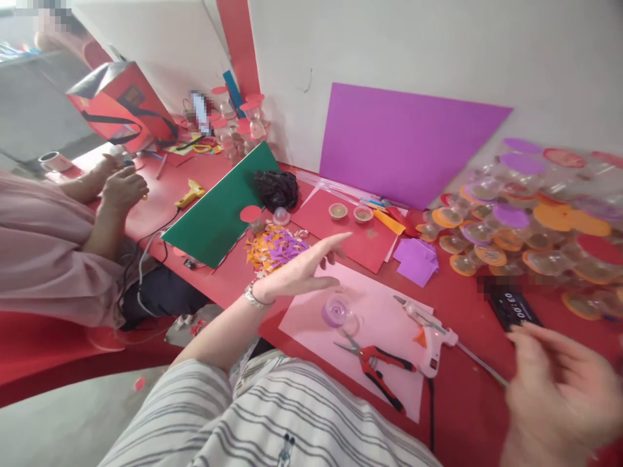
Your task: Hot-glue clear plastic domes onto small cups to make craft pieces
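My left hand [304, 269] hovers over the pink sheet [306, 308] with its fingers stretched out and nothing in it. Below it on the sheet stands a small clear plastic cup shape with a purple rim [335, 312]. My right hand [559, 376] pinches the near edge of a black phone [516, 308] that shows a timer. A white glue gun [433, 347] lies on the sheet's right side, with a glue stick [481, 363] sticking out of its back. Red-handled pliers [372, 360] rest in front of it, jaws apart.
Clear plastic hourglass shapes with coloured discs [516, 220] are piled at the right. Orange and purple scraps [277, 250], a green board [228, 207], purple paper squares [417, 259] and two small cups [338, 211] sit farther back. A co-worker's hands [121, 188] are at the left.
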A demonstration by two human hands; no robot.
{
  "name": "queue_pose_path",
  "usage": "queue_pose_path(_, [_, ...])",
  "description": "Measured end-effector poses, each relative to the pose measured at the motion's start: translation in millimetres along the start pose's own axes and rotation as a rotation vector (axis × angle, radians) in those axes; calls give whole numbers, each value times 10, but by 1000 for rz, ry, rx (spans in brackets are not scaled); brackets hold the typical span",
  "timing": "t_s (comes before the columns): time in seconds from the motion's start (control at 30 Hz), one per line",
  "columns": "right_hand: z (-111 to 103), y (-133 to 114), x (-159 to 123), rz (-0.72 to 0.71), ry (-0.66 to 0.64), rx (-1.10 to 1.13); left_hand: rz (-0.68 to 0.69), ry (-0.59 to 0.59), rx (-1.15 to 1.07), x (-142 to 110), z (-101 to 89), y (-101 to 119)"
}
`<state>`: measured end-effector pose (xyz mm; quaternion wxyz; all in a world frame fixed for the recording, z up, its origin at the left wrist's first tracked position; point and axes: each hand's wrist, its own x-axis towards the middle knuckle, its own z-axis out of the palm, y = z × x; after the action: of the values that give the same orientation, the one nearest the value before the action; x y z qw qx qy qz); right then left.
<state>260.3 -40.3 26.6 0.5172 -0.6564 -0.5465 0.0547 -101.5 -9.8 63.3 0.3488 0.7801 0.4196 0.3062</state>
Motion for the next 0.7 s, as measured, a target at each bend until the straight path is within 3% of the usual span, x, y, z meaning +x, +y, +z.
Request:
queue_pose_path(0.03, [94, -202, -48, -8, -21, 109, 22, -29, -33, 37, 69, 28])
queue_pose_path(0.13, [400, -718, -170, -75, -412, 394, 129, -54, -59, 137, 256, 83])
queue_pose_path(0.2, [594, -956, -205, -84, -655, 524, 231, -23, -6, 187, 362, 109])
queue_pose_path(0.27, [761, -1117, -204, -57, -771, 622, 310, 33, 74, 221, 454, 135])
queue_pose_path(0.4, [967, -1266, -181, 27, -813, 690, 321, 149, 179, 258, 593, 174])
queue_pose_path(0.5, [1004, -1250, -195, 46, -798, 711, 309, 123, 122, 282, 646, 166])
queue_pose_path(0.7, [990, -1089, -233, 67, -885, 691, 293, 60, -117, 324, 665, 125])
